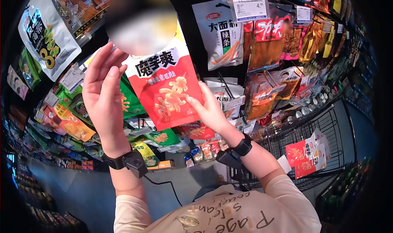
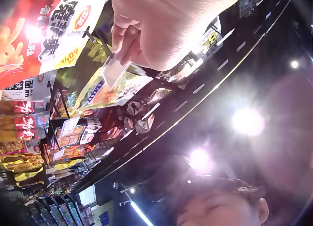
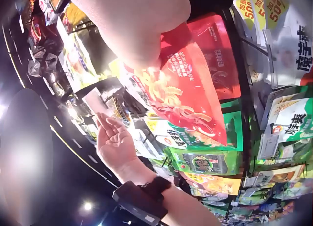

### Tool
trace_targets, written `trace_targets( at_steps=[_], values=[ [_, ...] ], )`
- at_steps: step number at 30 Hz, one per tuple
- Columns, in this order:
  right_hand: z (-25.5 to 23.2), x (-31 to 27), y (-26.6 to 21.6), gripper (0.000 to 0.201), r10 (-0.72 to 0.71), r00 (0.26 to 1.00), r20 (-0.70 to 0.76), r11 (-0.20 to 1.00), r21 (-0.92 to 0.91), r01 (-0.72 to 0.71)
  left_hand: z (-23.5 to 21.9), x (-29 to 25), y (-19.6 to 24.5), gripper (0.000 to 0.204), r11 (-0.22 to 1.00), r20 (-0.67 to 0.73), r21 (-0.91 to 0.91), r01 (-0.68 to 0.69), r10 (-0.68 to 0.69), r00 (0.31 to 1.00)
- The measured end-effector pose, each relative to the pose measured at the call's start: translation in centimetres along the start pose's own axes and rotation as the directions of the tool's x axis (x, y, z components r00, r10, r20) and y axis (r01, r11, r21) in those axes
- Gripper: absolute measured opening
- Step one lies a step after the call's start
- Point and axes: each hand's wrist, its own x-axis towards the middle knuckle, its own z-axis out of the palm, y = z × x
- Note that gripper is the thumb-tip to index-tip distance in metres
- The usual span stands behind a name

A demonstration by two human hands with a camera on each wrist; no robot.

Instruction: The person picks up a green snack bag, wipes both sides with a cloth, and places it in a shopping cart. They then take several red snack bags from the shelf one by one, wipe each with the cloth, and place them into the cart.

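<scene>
In the head view my right hand (image 1: pixel 213 108) grips the lower right edge of a red and white snack packet (image 1: pixel 163 90), its thumb across the front. The packet is tilted, and a blurred patch hides its top. In the right wrist view the red packet (image 3: pixel 188 96) hangs below the right hand (image 3: pixel 142 25). My left hand (image 1: pixel 107 96) is raised just left of the packet, palm turned inward. From the left wrist, the left hand (image 2: pixel 161 27) shows bent fingers pinching a small white price tag (image 2: pixel 115 71) in front of a hanging yellowish packet (image 2: pixel 117 89).
Shelves of hanging snack packets surround the hands, among them a silver packet (image 1: pixel 49 36), a white packet (image 1: pixel 217 34) and brown-red packets (image 1: pixel 267 42). Price labels (image 1: pixel 249 9) hang from the hooks. At the right stands a wire shopping cart (image 1: pixel 333 130) with red and white packets (image 1: pixel 303 156) inside.
</scene>
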Motion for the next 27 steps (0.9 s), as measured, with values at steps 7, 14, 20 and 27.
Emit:
trace_targets(
  at_steps=[7, 14, 20, 27],
  values=[
    [-4.3, -2.8, 4.3, 0.038, 0.151, 0.987, 0.048, 0.983, -0.113, -0.145, 1.1, -3.4, -1.9, 0.039, 0.994, 0.041, 0.035, 0.1, -0.101, 0.994],
    [-13.6, -13.8, 3.8, 0.02, 0.31, 0.951, -0.006, 0.914, -0.272, -0.3, 9.0, -14.9, -7.0, 0.023, 0.861, 0.339, -0.077, 0.502, -0.452, 0.825],
    [-24.3, -24.0, 1.8, 0.017, 0.381, 0.89, -0.25, 0.81, -0.373, -0.452, 18.2, -27.7, -10.4, 0.023, 0.615, 0.674, 0.065, 0.786, -0.608, 0.42],
    [-41.0, -35.1, 4.3, 0.026, 0.587, 0.681, -0.438, 0.308, -0.657, -0.689, 25.5, -35.1, -7.1, 0.022, 0.409, 0.712, 0.179, 0.895, -0.681, 0.169]
  ],
)
